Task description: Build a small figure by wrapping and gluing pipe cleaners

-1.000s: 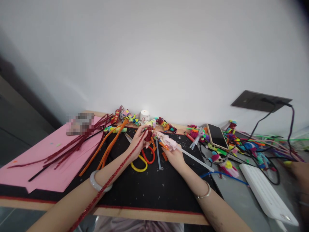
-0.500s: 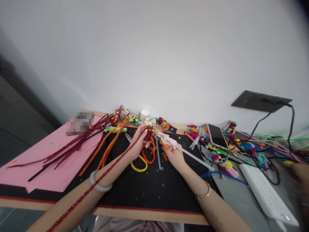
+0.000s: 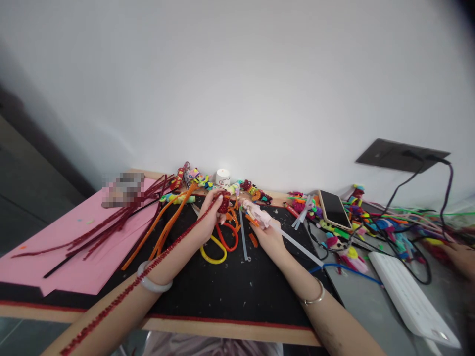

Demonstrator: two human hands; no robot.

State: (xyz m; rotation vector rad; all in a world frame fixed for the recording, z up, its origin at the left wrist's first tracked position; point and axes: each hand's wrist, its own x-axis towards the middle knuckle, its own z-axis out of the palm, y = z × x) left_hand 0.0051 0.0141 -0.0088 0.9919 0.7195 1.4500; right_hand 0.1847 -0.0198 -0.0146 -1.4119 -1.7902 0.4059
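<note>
My left hand edged left, pinching a red tinsel bunch; right hand grips pale pink tool. Bunch formed, long tail loose.

Above a matt black mat, a red tinsel stem is glittering, rough and metallic, as a pale pink piece is looking soft and matt. Over the mat's left side, a pink sheet is appearing smooth and papery. On the mat, scissor handles are gleaming in plastic. Right of it, a phone screen is shining glassily; a power strip is showing smooth white plastic.
</note>
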